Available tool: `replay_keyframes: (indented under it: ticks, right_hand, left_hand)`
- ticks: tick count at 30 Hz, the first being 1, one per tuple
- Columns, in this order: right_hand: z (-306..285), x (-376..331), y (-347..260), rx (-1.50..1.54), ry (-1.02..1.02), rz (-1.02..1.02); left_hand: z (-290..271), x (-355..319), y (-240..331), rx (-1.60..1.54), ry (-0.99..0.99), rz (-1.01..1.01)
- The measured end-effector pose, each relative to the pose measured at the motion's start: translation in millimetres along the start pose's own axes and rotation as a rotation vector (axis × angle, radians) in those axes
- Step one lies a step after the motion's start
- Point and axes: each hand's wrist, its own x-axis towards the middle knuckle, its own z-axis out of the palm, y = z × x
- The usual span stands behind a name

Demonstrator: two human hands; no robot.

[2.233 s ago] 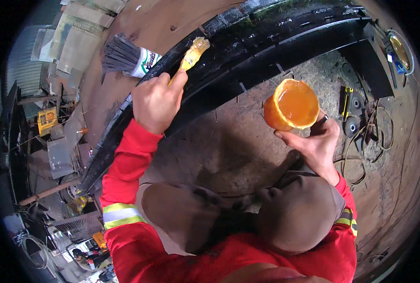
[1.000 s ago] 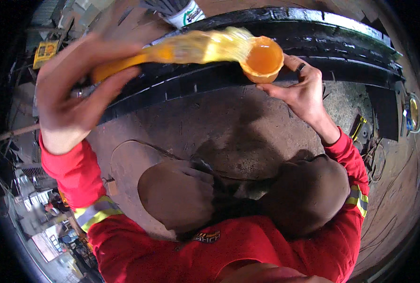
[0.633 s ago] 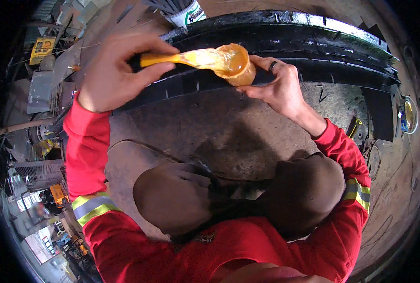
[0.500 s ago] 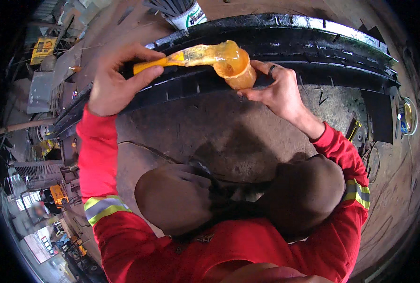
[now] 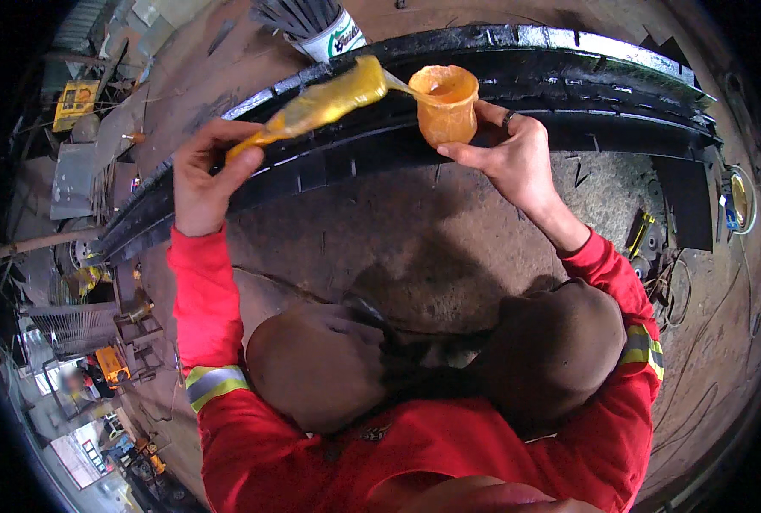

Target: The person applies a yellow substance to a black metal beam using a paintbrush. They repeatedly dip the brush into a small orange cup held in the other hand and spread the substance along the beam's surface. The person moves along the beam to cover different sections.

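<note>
My left hand is closed on the orange handle of a brush, whose head is thickly coated in glossy yellow-orange stuff. A strand of the same stuff stretches from the brush tip to the rim of an orange cup. Fingers and thumb of my right hand grip that cup from its right side, and it stands nearly upright. Both are held above a long black steel beam with a shiny, wet-looking surface. The cup's contents show only partly through its mouth.
Behind the beam stands a white bucket full of dark strips. A dark plate lies at the beam's right end, near a yellow-and-black tool and cables. Along the left are a yellow box, metal scrap and a wire rack.
The brush has come out of the cup and moved left, drawing out a strand. The cup has turned more upright and shifted slightly right. My left hand has lowered a little.
</note>
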Motion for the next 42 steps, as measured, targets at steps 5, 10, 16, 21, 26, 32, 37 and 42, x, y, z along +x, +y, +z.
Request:
replay_keyframes:
  ticks: [5,10,16,21,26,32,37,42]
  right_hand:
    - [0.1,-1.7,-5.1,-0.009,-0.031,0.011]
    - [-1.1,-3.9,0.8,0.000,-0.058,-0.006]
    - [4.1,-3.5,-0.4,0.027,-0.044,-0.030]
    - [0.1,-0.4,-15.9,0.059,-0.057,0.009]
    - [-12.6,1.6,-22.8,0.054,-0.033,0.082]
    - [-12.7,5.5,-17.8,0.233,-0.013,0.060]
    - [-12.2,4.8,-17.3,0.291,-0.011,0.042]
    - [-10.9,1.1,-16.3,0.234,-0.050,0.052]
  left_hand:
    - [-9.1,18.5,26.0,-0.082,0.104,0.209]
    - [-20.6,44.9,52.6,-0.134,0.167,0.344]
    - [-65.2,62.6,90.6,-0.080,0.160,0.440]
    - [-24.1,50.3,103.8,0.139,0.294,0.403]
    - [29.3,21.0,39.4,0.172,0.136,0.129]
    - [48.6,12.2,13.7,0.220,0.141,0.097]
    - [37.2,10.6,10.9,0.297,0.242,0.136]
    - [10.2,18.0,18.8,0.190,0.433,0.176]
